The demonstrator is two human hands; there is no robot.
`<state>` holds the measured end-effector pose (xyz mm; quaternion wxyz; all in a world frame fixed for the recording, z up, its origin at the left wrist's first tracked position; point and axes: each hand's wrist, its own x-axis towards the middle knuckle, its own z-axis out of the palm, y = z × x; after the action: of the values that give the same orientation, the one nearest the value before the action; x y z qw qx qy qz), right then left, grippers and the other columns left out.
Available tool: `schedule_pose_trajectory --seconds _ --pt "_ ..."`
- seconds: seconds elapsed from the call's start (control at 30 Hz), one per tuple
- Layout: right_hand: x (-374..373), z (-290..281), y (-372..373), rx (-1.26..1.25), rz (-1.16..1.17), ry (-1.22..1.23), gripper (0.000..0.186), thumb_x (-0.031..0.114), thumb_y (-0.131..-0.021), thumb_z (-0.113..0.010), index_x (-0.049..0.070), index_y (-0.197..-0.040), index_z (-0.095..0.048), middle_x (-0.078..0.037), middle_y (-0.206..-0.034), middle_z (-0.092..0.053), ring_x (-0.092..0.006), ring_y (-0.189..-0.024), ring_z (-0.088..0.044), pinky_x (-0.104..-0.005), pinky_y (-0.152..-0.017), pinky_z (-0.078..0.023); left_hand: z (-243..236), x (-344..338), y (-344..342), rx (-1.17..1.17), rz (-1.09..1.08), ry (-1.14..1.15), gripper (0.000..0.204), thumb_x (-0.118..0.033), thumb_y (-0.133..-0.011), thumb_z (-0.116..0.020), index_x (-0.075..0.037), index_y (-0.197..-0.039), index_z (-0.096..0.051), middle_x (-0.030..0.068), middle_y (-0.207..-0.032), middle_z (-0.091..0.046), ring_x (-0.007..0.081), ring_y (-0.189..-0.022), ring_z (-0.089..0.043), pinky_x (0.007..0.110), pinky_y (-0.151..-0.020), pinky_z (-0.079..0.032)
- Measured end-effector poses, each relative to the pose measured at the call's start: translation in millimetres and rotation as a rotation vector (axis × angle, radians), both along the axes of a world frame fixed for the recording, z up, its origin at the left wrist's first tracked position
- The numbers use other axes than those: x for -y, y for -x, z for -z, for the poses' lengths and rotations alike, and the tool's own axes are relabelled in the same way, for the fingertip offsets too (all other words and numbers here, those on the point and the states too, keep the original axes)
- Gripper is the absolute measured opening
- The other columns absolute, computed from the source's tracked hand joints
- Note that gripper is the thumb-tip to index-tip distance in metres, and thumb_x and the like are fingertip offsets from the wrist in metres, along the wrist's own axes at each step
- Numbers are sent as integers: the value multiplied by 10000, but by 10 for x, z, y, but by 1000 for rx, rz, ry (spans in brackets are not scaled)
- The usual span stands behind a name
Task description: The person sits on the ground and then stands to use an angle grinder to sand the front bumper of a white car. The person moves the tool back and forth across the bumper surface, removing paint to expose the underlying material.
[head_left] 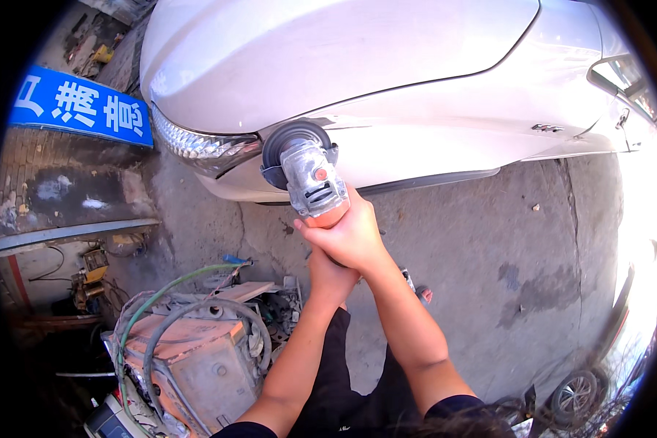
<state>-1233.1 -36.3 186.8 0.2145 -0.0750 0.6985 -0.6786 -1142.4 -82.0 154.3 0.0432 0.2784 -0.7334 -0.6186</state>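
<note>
An angle grinder (314, 179) with a grey metal head and an orange body is gripped in both my hands. My right hand (354, 232) is wrapped round the orange body just behind the head. Lower down, my left hand (331, 279) is closed round the rear of the grinder, partly covered by the right. The dark round disc (293, 140) is at the white car's fender (387, 142), beside the headlight (197, 142). A dark scuffed patch shows at the disc's upper edge. Whether the disc touches the panel, I cannot tell.
A dusty orange machine (190, 350) with looped hoses (157, 292) stands at my lower left. A blue sign (84, 106) lies far left. A wheel (575, 393) is at the lower right, on the concrete floor (460, 241).
</note>
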Motion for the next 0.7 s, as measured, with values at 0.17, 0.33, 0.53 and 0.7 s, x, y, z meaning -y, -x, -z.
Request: schedule_pose_trajectory --seconds 0.17,0.33,0.53,0.7 --pt "-13 56 -32 -34 -6 -81 686 287 -688 -896 -85 -1189 -613 -210 -1034 -758 -297 -987 -759 -386 -871 -577 124 -19 4 -82 -11 19 616 -161 -848 -787 -30 -1383 -512 107 -1328 -622 222 -1228 -610 384 -989 -494" --pt "-141 44 -12 25 6 -70 672 290 -687 -903 -73 -1180 -625 -204 -1050 -759 -281 -1006 -752 -375 -897 -571 241 -90 -40 -20 37 19 764 -191 -782 -856 -31 -1404 -443 136 -1325 -624 248 -1205 -634 393 -976 -513" --pt "-300 150 17 72 59 -20 649 260 -693 -908 -60 -1185 -632 -187 -1058 -759 -258 -1003 -745 -372 -904 -566 134 -220 -25 66 19 -8 785 -185 -768 -864 -18 -1403 -432 148 -1299 -629 242 -1164 -647 392 -932 -524" --pt "-297 83 9 45 81 10 669 257 -694 -908 -67 -1206 -623 -192 -1064 -757 -257 -1011 -742 -377 -907 -565 244 -212 -5 -6 51 4 856 -185 -765 -868 -27 -1446 -373 165 -1315 -621 264 -1187 -641 395 -941 -523"
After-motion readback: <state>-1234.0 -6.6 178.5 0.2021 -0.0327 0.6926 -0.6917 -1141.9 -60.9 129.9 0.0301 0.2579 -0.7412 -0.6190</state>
